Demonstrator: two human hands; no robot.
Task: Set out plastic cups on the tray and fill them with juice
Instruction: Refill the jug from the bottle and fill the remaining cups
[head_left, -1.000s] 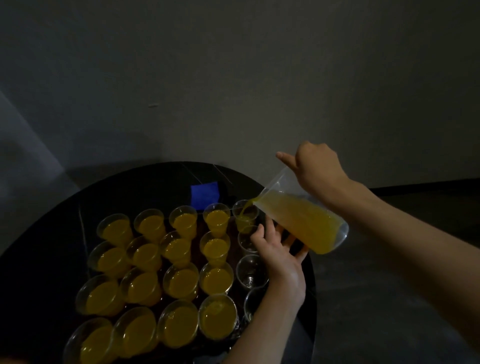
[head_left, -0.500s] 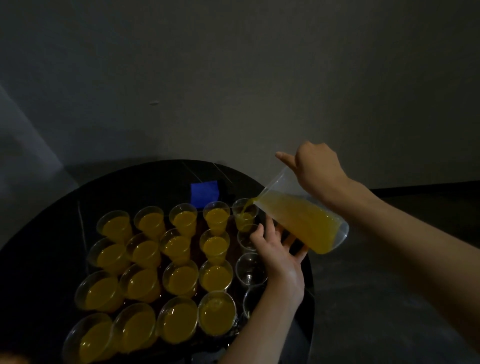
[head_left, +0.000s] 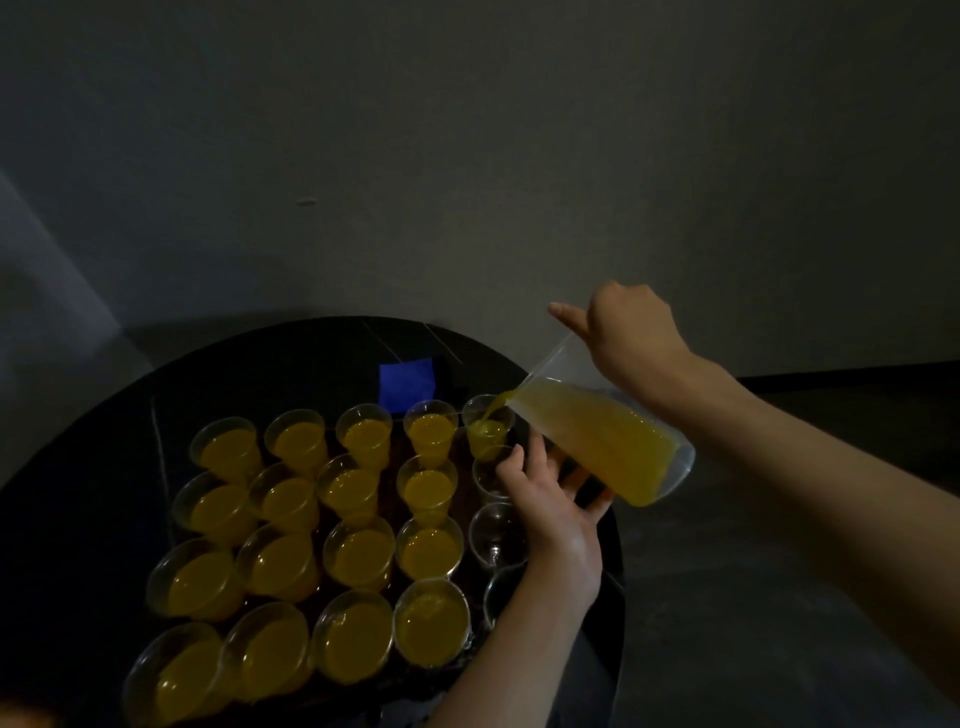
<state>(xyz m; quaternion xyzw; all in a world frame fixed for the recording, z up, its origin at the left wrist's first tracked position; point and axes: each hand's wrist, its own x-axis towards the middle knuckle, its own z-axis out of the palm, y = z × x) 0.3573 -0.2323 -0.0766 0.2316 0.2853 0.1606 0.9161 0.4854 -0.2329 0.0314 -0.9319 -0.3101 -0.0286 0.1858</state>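
Orange-filled cups (head_left: 358, 551) occupy four left columns on tray (head_left: 464, 457); right hand (head_left: 634, 332) grips tilted pitcher (head_left: 563, 371), pouring juice (head_left: 608, 447) into far cup (head_left: 485, 431) of right column; left hand (head_left: 550, 499) beneath pitcher, fingers straight, spread; three nearer empty cups (head_left: 493, 535) not yet filled

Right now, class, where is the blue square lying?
In the head view, the blue square lies on the black table, just beyond the far row of filled cups and left of the tilted jug.
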